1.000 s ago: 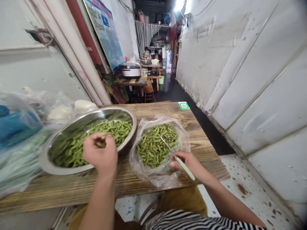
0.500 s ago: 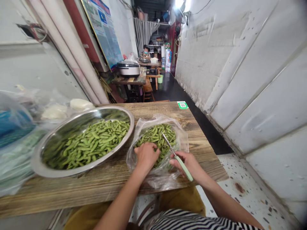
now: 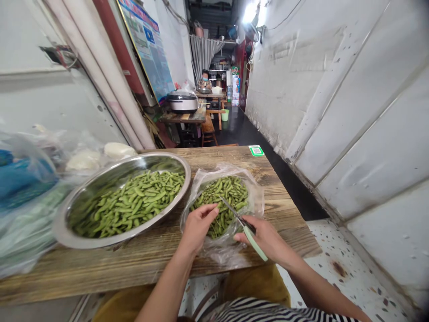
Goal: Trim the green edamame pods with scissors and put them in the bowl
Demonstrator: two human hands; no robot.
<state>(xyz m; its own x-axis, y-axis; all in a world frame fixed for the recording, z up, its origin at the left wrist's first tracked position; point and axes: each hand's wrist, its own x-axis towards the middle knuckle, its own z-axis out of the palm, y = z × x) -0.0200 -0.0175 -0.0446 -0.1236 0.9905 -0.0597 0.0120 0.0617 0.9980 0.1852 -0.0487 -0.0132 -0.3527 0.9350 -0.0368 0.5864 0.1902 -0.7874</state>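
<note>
A clear plastic bag (image 3: pixel 256 197) lies open on the wooden table, filled with green edamame pods (image 3: pixel 231 190). Over its near left side, my left hand (image 3: pixel 199 221) pinches a pod between thumb and fingertips. My right hand (image 3: pixel 263 235) grips a pair of scissors (image 3: pixel 254 241) with pale green handles. Their blades point up and left over the pods, close to the left fingertips. Left of the bag stands a wide steel basin (image 3: pixel 63 228) holding many more edamame pods (image 3: pixel 134 201).
Plastic bags (image 3: pixel 30 214) with blue and white contents crowd the table's left end. A green QR-code sticker (image 3: pixel 256 150) marks the far right corner of the table (image 3: pixel 284 223). Beyond are another table with a cooker (image 3: pixel 182 102), a stool, a green bucket (image 3: pixel 225 115) and a seated person.
My left hand has risen from among the pods and now pinches one. The scissors' blades have shifted slightly left and down, nearer to it. The view has tilted a little.
</note>
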